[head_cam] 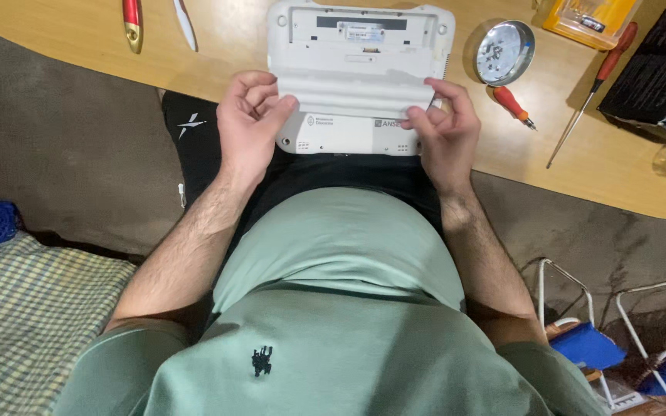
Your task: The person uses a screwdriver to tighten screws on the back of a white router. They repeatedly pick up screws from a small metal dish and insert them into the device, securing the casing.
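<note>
Hands on the flipped white laptop [360, 46] at 12 o'clock on the desk edge | left hand [248, 127], right hand [442, 127] both pinching its long white battery bar [356, 91] | risk imo: forcing could snap a clip, or elbow that screw dish [501, 51] at 1 o'clock

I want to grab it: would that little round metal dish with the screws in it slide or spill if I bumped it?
Probably yes. The round metal dish looks small and light on the smooth wooden table, so it may slide. It looks shallow, so its tiny screws could spill out if it tips.
</note>
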